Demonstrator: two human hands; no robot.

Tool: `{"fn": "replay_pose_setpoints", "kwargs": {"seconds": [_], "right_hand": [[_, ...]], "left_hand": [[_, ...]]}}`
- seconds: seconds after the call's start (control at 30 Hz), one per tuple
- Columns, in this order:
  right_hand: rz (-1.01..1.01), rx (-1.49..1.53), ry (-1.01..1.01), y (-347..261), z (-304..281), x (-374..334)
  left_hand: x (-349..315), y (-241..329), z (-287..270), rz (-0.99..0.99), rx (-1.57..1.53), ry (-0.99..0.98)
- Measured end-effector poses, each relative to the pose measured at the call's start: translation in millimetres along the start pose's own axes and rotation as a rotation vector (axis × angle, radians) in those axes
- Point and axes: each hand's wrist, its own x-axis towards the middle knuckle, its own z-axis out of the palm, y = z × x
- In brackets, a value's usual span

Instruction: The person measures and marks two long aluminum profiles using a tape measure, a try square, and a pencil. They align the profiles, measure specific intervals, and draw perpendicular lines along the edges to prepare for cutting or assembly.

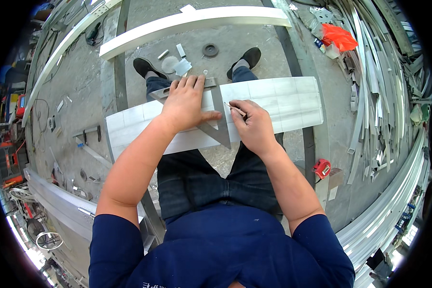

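A white panel with faint lines across it lies across two dark metal rails in front of me. On it rests a grey metal triangle square, its thick edge along the panel's far side. My left hand presses down on the square, fingers stretched over the far edge and thumb out to the right. Just right of the square's straight blade, my right hand pinches a short pencil, its tip close to the blade and the panel. Whether the tip touches the panel I cannot tell.
A white beam spans the rails farther off. On the right rail sits a red tape measure. Long metal strips and a red plastic bag lie at the right. Offcuts and a dark round disc are on the floor.
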Motion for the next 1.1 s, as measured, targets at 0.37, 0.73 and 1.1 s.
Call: {"fn": "replay_pose_setpoints", "kwargs": {"seconds": [0.37,0.73,1.1], "right_hand": [[-0.255,-0.352,-0.264,-3.2,-28.8,-55.0],[0.152,-0.130,-0.396,-20.6,-54.8,-108.2],[0.040,-0.022,-0.585,-7.1,-21.4,-80.8]], "left_hand": [[0.9,5.2,-10.0,-0.087,-0.069,-0.101],[11.8,-27.5,5.9,-0.003,-0.198,0.050],[-21.1,-84.4,-20.3,-0.103,-0.346,-0.019]]}}
